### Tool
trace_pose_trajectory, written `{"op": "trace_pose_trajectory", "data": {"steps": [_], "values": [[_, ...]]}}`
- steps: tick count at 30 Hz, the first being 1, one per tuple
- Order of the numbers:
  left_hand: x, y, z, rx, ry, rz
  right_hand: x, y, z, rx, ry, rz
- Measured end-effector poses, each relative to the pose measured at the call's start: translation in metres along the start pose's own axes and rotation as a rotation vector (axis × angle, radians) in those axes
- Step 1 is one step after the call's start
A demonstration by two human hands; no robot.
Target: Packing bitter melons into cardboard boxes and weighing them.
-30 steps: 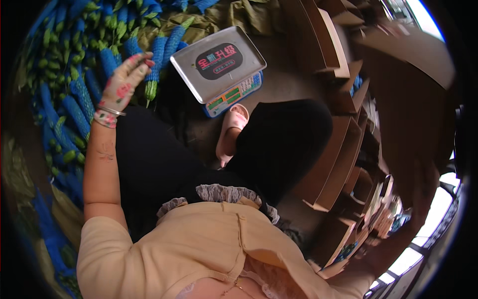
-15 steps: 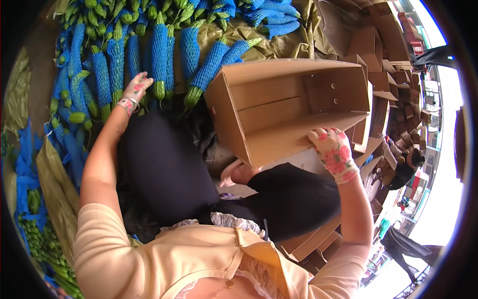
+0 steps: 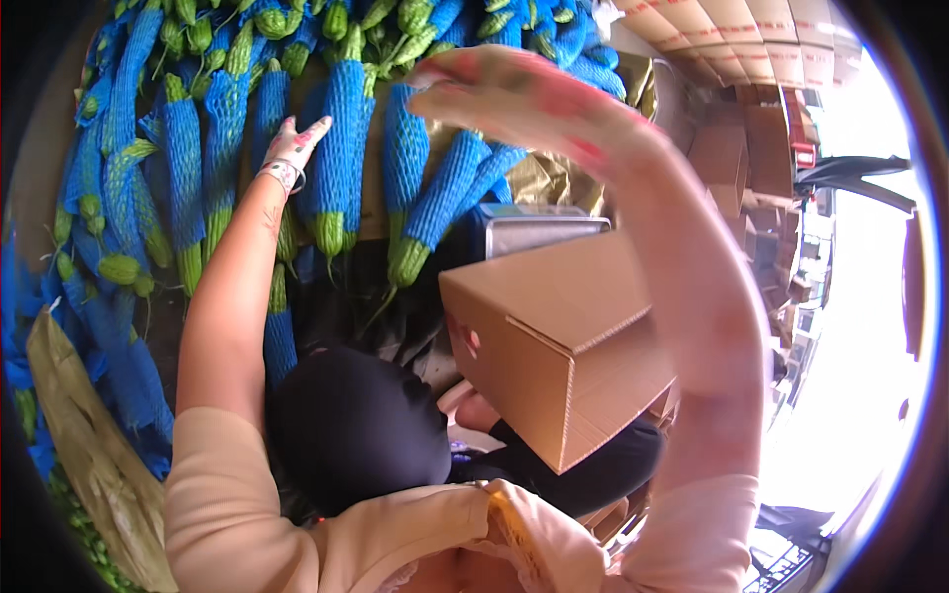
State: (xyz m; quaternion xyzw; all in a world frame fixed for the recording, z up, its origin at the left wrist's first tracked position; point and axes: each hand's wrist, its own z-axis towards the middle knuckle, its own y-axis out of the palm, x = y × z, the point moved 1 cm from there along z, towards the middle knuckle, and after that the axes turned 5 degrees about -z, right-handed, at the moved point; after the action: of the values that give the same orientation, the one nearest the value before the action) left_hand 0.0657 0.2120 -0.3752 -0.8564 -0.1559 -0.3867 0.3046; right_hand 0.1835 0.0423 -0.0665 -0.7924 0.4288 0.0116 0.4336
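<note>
My left hand [image 3: 290, 155], in a floral-patterned glove, reaches among long green gourds in blue mesh sleeves, its visible fingers apart. It is nearest to one sleeved gourd [image 3: 339, 143] standing just to its right; any contact is unclear. My right hand [image 3: 534, 99], in a matching glove, is smeared by motion over the far gourds, above another sleeved gourd [image 3: 404, 148]. Its fingers point left, but their grip cannot be made out. A brown cardboard box [image 3: 514, 366] is tilted over my right leg, its opening partly hidden by my right forearm.
Rows of sleeved gourds [image 3: 183, 158] lie ahead and to the left. A grey-rimmed tray-like surface [image 3: 544, 225] sits behind the box. Stacked cartons [image 3: 751, 40] stand at the far right. Olive sheeting [image 3: 84, 425] lies at the left, beside my arm.
My right hand has left the box edge and swung forward and left over the gourds. The box has turned and come nearer, uncovering the grey-rimmed surface. My left hand has shifted slightly.
</note>
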Motion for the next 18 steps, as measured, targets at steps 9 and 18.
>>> {"op": "trace_pose_trajectory", "data": {"steps": [9,18], "values": [[-0.007,0.014,-0.013,-0.096,0.01,0.021,0.121,0.192,0.165,0.336,0.546,0.806],[-0.034,0.017,-0.019,-0.238,0.142,-0.296,0.118,0.231,0.165,-0.022,0.257,1.692]]}}
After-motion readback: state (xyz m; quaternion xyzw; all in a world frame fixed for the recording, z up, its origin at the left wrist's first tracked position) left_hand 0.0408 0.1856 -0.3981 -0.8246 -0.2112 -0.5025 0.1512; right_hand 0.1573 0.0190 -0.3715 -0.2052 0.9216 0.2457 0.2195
